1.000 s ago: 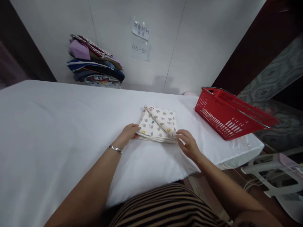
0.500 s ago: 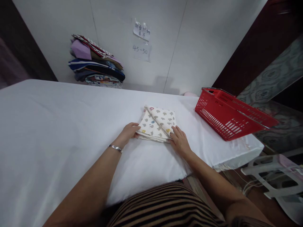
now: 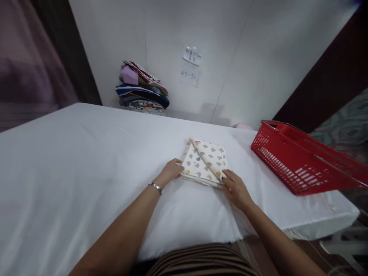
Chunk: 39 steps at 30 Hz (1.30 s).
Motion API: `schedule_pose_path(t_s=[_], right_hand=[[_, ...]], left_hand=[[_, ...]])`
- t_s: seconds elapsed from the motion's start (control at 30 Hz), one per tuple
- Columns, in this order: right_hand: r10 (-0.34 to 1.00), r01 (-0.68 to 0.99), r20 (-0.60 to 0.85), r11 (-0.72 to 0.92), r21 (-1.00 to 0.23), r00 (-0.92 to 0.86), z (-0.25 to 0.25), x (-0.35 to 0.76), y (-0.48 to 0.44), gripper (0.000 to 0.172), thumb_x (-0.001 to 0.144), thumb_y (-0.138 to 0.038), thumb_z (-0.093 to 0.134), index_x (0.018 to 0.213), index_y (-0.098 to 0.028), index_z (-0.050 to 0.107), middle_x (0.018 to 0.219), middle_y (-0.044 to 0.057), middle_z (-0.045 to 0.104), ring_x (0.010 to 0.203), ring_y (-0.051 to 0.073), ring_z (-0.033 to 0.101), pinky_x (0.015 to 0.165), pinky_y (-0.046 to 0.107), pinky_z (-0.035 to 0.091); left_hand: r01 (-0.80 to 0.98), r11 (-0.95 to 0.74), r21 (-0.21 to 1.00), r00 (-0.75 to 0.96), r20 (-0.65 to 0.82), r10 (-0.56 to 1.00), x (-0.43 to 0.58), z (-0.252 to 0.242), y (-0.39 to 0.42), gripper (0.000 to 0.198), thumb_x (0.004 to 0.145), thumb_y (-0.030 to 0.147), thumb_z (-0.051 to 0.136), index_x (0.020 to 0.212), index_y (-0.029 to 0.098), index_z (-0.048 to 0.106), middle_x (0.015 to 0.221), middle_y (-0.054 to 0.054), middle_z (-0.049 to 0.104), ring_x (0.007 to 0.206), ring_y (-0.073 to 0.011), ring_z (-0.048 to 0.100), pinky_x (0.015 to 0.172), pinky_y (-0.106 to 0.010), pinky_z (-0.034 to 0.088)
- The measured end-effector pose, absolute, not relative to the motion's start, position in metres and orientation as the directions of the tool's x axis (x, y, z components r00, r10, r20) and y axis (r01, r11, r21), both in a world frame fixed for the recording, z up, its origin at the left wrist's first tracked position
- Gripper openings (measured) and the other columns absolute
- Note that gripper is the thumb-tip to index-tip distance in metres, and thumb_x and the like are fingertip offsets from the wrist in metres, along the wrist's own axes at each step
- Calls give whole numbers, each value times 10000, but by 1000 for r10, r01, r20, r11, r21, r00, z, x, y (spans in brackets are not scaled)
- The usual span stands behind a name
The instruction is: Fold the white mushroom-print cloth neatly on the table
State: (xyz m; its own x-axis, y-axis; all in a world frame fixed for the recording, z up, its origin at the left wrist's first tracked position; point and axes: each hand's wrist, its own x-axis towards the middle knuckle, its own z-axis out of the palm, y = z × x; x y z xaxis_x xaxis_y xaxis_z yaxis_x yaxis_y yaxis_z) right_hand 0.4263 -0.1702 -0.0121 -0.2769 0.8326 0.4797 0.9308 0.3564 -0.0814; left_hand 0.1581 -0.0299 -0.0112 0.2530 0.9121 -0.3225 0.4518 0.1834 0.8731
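A folded white cloth [image 3: 204,160] printed with grey, yellow, red and blue mushrooms lies on the white-covered table [image 3: 109,153]. A diagonal folded edge crosses its top, and several layers show along the near side. My left hand [image 3: 170,170], with a silver bracelet at the wrist, pinches the near left corner, thumb on top and fingers partly underneath. At the near right corner my right hand [image 3: 235,188] has its fingers closed over the edge; the thumb is partly hidden.
A red plastic basket [image 3: 304,161] stands on the right end of the table. A stack of folded fabrics [image 3: 143,90] is against the wall at the back left. Paper notes [image 3: 189,74] are stuck on the wall. A white stool [image 3: 342,245] stands at lower right.
My view has swung left, so everything sits further right and lower in the picture. Both hands stay at the same corners of the cloth, whose folds look the same.
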Motion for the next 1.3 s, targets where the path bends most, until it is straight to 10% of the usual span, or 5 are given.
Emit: schedule_pose_path(t_s=[0.17, 0.37, 0.57, 0.9, 1.3], right_hand=[[813, 797, 543, 464, -386, -210, 15, 385, -151, 138, 817, -221, 517, 925, -209, 603, 1180, 97, 574, 1142, 244, 495, 948, 432, 410], [994, 475, 88, 46, -879, 66, 10, 333, -66, 215, 795, -358, 499, 882, -180, 584, 751, 36, 629, 682, 173, 625, 549, 271, 508], [969, 513, -207, -247, -822, 134, 10, 324, -9, 311, 681, -418, 654, 842, -180, 538, 522, -8, 554, 427, 136, 517, 359, 230, 390], [979, 476, -187, -205, -855, 86, 0, 337, -7, 165, 609, -172, 542, 772, -171, 567, 613, -12, 594, 512, 126, 549, 441, 211, 411], [974, 94, -225, -224, -970, 1, -6, 348, -10, 233, 596, -175, 562, 828, -171, 554, 633, -13, 604, 557, 142, 578, 523, 242, 468]], left_hand=[[582, -16, 813, 234, -149, 961, 160, -6, -36, 400, 711, 233, 535, 1107, 179, 522, 765, -20, 634, 630, -145, 585, 560, -230, 393], [723, -285, 629, 244, 153, 958, 172, 5, -60, 408, 807, 280, 479, 1206, 213, 429, 942, -49, 641, 839, -195, 594, 666, -267, 384], [699, -407, 588, 342, 224, 912, 184, -2, -73, 274, 826, 227, 454, 1099, 211, 482, 983, -59, 623, 923, -198, 563, 734, -277, 391], [360, -396, 845, 329, 282, 901, 182, -18, -69, 263, 811, 324, 520, 1056, 231, 493, 935, -14, 633, 804, -142, 590, 723, -248, 443], [126, 292, 948, 245, -315, 917, 213, -6, 19, 94, 754, 217, 596, 810, 141, 598, 739, -63, 652, 653, -133, 624, 601, -224, 492]])
